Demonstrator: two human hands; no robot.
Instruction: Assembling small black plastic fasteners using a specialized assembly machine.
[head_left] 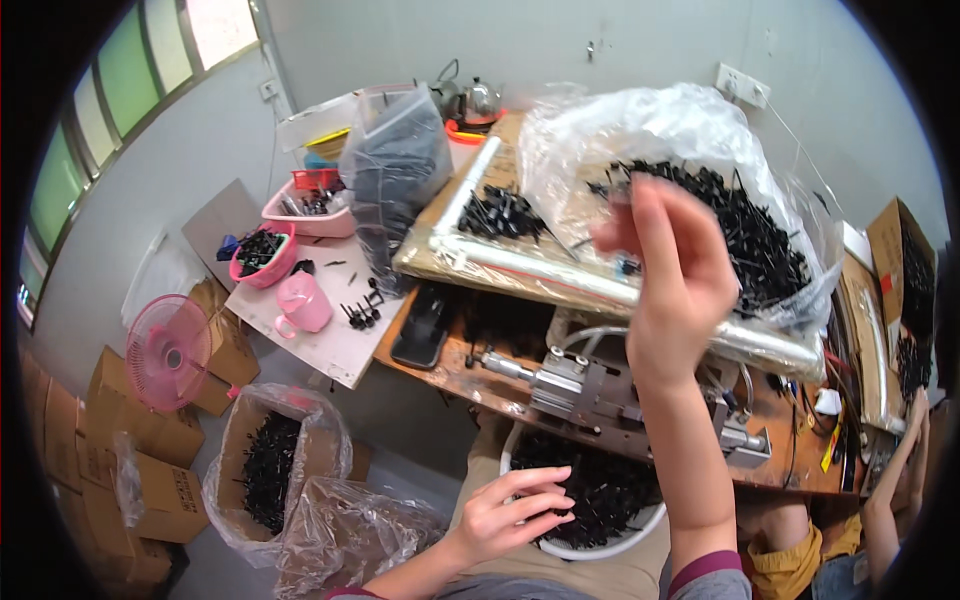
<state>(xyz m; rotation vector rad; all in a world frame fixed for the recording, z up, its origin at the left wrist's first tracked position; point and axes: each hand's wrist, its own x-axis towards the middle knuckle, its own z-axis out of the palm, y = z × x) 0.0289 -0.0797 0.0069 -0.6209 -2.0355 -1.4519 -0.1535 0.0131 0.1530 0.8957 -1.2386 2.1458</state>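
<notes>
My left hand [515, 508] hovers over the near rim of a white basin [648, 530] on my lap, fingers stretched out and nothing visible in them. Small black stemmed plastic parts [605, 505] fill the basin. My right hand [680, 265] is raised above the bench in front of a big pile of similar black parts [750, 235] in a clear plastic bag [640, 120]. Its fingers are curled but smeared by motion, so anything between them cannot be made out. Below that hand, a metal clamping fixture with cylinders [575, 385] sits on the bench edge.
A raised board [420, 250] with a plastic-wrapped rim holds a smaller parts pile [500, 212]. Leftward are a black phone [422, 325], pink mug [304, 303], pink bowl [262, 255], pink fan [170, 355] and lined carton [320, 440]. Another person's arm [895, 480] shows at right.
</notes>
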